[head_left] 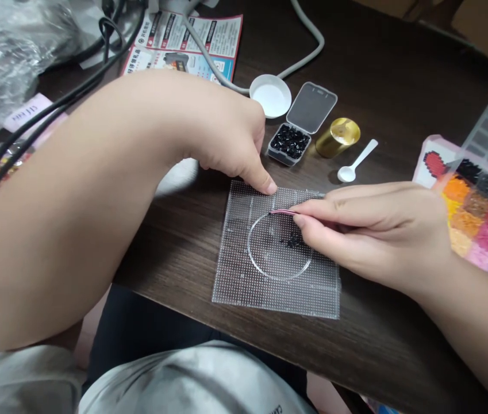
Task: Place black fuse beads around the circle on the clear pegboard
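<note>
A clear square pegboard (235, 270) lies on the dark table, with a white ring (250, 256) on it. Small black beads (294, 240) sit in a cluster inside the ring. My right hand (373, 230) pinches thin pink tweezers (284, 212) between thumb and fingers, their tip at the ring's upper edge. At the board's top edge rests the thumb of my left hand (239, 144); its other fingers are bent and mostly hidden. Whether it holds anything does not show.
Beyond the board stand an open box of black beads (289, 142), a white dish (271, 96), a gold cylinder (338, 138) and a white spoon (358, 162). A colourful bead tray (476, 213) is right; cables (54, 106) and plastic wrap (2, 57) are left.
</note>
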`<state>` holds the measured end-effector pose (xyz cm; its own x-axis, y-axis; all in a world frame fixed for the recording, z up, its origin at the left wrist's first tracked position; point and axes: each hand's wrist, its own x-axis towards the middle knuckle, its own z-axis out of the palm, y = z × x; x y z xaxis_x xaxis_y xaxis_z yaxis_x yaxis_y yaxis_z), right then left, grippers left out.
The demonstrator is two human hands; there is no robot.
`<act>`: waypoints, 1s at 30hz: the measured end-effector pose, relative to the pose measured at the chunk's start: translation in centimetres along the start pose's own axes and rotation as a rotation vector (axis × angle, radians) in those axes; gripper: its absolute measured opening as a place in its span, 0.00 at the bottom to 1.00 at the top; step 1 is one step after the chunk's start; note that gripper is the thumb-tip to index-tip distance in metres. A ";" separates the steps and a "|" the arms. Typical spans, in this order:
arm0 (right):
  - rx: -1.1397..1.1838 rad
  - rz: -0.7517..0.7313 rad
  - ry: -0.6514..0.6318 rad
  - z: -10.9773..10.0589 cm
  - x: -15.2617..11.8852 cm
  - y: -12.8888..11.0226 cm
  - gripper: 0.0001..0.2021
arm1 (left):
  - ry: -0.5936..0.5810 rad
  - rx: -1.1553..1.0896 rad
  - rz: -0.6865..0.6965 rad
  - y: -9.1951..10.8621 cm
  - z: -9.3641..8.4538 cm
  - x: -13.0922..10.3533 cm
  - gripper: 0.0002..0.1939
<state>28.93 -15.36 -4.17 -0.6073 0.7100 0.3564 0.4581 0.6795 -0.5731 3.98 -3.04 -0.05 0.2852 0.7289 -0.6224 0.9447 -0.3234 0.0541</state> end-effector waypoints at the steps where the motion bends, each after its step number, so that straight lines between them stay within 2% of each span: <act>1: 0.009 0.001 -0.010 -0.1 0.0 0.1 0.15 | -0.001 -0.005 0.006 0.0 -0.1 -0.1 0.36; 14: 0.066 -0.033 -0.028 0.0 0.4 0.4 0.17 | -0.013 -0.002 0.021 -0.1 -0.4 -0.2 0.34; 20: 0.043 -0.039 -0.027 -0.1 0.4 0.3 0.17 | 0.019 0.017 0.009 -0.3 -0.2 -0.1 0.36; 30: 0.052 -0.043 -0.017 -0.1 0.4 0.5 0.16 | -0.007 0.009 0.039 -0.2 -0.3 -0.1 0.36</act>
<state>28.94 -14.75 -4.25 -0.6366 0.6770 0.3694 0.3974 0.6985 -0.5951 3.82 -2.91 0.21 0.3203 0.7117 -0.6252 0.9315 -0.3568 0.0710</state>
